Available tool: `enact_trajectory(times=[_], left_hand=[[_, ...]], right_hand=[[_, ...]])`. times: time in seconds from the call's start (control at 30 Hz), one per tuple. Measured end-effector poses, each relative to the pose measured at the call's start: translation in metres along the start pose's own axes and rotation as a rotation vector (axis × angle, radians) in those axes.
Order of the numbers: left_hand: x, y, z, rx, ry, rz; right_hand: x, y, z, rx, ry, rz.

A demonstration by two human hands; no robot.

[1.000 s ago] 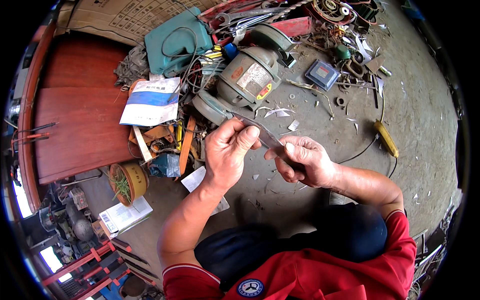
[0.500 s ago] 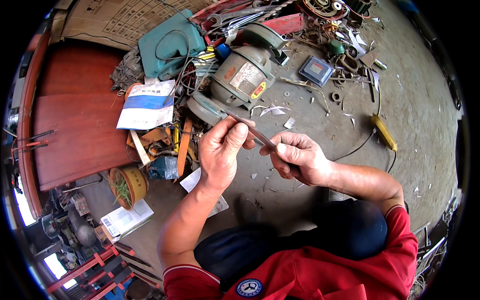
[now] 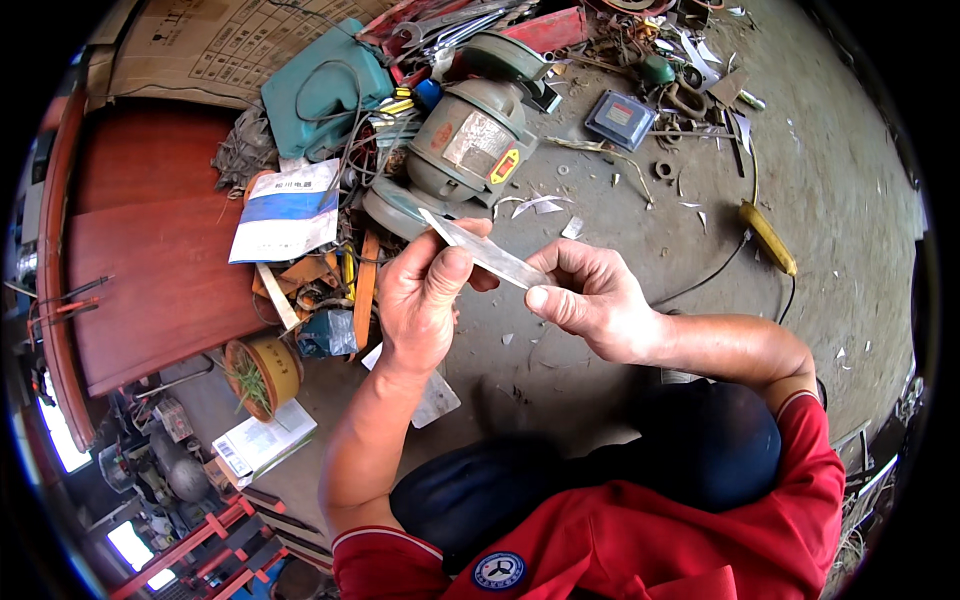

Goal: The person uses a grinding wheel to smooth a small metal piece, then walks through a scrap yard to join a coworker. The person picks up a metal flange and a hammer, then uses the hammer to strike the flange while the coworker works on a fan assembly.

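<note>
A thin, flat metal strip (image 3: 492, 258), pale grey and pointed like a blade at its far-left end, is held between my two hands above the floor. My left hand (image 3: 420, 305) pinches it near the pointed end, thumb in front and fingers behind. At the other end my right hand (image 3: 598, 308) grips it between thumb and curled fingers. The strip's broad face shows bright. Just beyond its tip stands a grey-green bench grinder (image 3: 432, 168) with a red switch on a yellow plate; the nearer wheel guard (image 3: 392, 208) is close to my left fingers.
Left of the grinder lie a blue-and-white booklet (image 3: 285, 222), a teal case (image 3: 325, 85) and wood scraps. A potted plant (image 3: 262, 375) stands nearer me. Rightward on the floor are a grey-blue box (image 3: 622, 120), metal scraps and a yellow corded handle (image 3: 768, 240).
The metal strip has been turned over in my hands, from a narrow dark side to its broad pale face. Both hands still hold it. The view has shifted slightly.
</note>
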State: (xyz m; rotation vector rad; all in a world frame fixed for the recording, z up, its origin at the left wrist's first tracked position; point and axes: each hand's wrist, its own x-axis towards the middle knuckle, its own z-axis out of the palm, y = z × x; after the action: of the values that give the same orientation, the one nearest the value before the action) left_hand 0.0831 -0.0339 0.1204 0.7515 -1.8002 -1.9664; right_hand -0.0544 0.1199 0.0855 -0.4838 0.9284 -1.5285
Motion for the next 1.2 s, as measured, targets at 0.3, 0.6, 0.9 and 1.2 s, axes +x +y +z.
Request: enact_trajectory(times=[0.3,0.6,0.9,1.2], left_hand=[[-0.004,0.005,0.008,-0.088,-0.107,0.06],[-0.008,0.004,0.006,-0.085,-0.087,0.066],[-0.012,0.007,0.017,-0.04,0.075,0.06],[-0.017,0.012,0.019,-0.029,0.068,0.089]], right_hand=[[-0.006,-0.002,0.004,-0.064,0.006,-0.091],[-0.009,-0.007,0.002,0.113,-0.035,0.097],[-0.012,-0.009,0.006,0.218,-0.121,0.202],[-0.017,-0.01,0.008,0.248,-0.199,0.226]])
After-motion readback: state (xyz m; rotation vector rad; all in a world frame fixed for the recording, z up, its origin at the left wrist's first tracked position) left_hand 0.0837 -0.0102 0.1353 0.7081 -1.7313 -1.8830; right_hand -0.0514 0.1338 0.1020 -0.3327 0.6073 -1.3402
